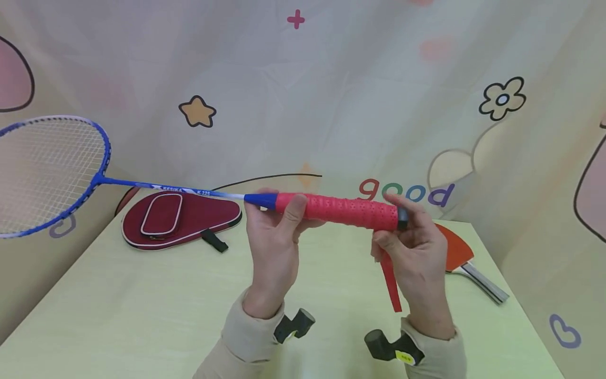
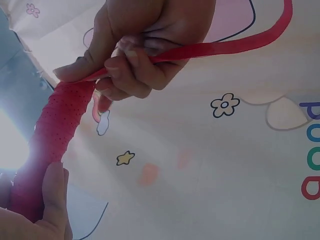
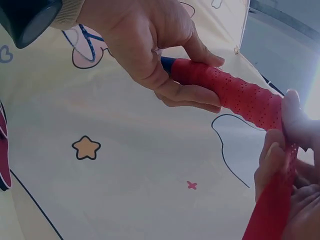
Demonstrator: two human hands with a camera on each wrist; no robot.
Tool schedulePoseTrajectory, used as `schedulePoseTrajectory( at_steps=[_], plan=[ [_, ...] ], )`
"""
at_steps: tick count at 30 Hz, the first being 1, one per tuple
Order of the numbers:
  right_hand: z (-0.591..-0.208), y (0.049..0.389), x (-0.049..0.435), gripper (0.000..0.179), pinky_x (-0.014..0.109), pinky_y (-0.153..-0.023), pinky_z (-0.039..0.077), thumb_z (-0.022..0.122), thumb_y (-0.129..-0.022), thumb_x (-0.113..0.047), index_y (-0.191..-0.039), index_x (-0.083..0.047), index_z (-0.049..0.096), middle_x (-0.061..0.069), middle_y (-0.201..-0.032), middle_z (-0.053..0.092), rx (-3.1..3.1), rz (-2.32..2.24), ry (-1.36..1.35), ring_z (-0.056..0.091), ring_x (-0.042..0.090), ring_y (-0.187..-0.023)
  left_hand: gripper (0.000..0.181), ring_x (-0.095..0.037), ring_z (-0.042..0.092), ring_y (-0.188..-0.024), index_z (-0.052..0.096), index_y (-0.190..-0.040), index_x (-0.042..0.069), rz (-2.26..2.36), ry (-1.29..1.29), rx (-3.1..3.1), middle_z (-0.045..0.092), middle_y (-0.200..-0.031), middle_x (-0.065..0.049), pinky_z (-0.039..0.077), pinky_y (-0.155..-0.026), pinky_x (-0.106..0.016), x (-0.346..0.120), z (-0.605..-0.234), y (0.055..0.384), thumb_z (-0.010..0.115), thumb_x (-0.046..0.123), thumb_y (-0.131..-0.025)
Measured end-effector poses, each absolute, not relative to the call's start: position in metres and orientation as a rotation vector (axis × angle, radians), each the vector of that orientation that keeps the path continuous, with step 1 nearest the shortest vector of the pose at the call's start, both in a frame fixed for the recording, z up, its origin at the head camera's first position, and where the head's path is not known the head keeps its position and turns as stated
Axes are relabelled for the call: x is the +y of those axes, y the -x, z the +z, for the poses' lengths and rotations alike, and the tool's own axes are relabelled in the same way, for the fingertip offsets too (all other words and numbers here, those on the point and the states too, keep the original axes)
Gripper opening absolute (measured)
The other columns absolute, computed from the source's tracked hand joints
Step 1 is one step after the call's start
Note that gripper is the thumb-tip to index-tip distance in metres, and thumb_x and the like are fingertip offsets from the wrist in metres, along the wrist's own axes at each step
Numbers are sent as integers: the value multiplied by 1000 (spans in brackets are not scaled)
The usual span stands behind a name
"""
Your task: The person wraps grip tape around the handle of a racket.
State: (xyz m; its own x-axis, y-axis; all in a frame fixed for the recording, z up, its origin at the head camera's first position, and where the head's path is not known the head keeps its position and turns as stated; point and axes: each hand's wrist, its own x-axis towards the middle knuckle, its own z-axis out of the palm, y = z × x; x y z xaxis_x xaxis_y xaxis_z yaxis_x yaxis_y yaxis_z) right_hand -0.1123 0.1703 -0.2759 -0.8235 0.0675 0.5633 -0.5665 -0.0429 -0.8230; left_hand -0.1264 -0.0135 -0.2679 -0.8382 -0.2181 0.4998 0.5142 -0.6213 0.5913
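Observation:
A blue badminton racket [image 1: 101,179] is held up almost level above the table, its head at the far left, partly out of the head view. Perforated red overgrip tape [image 1: 347,209] is wound around its handle, leaving a dark butt cap [image 1: 402,218] bare at the right end. My left hand [image 1: 273,247] grips the handle near the blue cone [image 1: 261,200], thumb on the red wrap. At the butt end, my right hand [image 1: 418,250] pinches the tape. A loose red tail [image 1: 390,284] hangs below that hand; the left wrist view shows the tape strip [image 2: 225,48] trailing from its fingers.
A maroon paddle case [image 1: 199,218] with a black strap [image 1: 214,240] lies on the table's back left. Partly behind my right hand is a red table tennis paddle [image 1: 459,247]. A printed curtain [image 1: 303,105] hangs behind the pale table [image 1: 142,305].

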Motion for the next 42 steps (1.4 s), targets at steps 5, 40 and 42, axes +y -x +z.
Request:
schedulePoseTrajectory(
  at_steps=[5, 40, 42],
  plan=[
    [-278, 112, 169, 30, 25, -57, 55, 69, -90, -10, -117, 1, 60, 8, -73, 62, -1758, 1908, -573, 61, 17, -60, 50, -25, 66, -90, 34, -117, 12, -2467, 529, -1088, 52, -106, -12, 58, -79, -42, -14, -268, 127, 73, 24, -87],
    [-283, 118, 175, 22, 22, -61, 54, 63, -93, 0, -113, 8, 57, 7, -74, 63, -1747, 1853, -708, 62, 15, -63, 45, -40, 65, -103, 30, -124, 12, -2451, 761, -996, 60, -114, -19, 49, -91, -52, -13, -270, 124, 61, -2, -93],
    [-284, 119, 175, 24, 22, -62, 54, 64, -92, -1, -112, 10, 55, 7, -74, 63, -1753, 1838, -719, 62, 15, -64, 46, -39, 66, -102, 31, -123, 12, -2443, 753, -999, 61, -113, -18, 50, -91, -51, -13, -270, 124, 63, 1, -93]
  ],
)
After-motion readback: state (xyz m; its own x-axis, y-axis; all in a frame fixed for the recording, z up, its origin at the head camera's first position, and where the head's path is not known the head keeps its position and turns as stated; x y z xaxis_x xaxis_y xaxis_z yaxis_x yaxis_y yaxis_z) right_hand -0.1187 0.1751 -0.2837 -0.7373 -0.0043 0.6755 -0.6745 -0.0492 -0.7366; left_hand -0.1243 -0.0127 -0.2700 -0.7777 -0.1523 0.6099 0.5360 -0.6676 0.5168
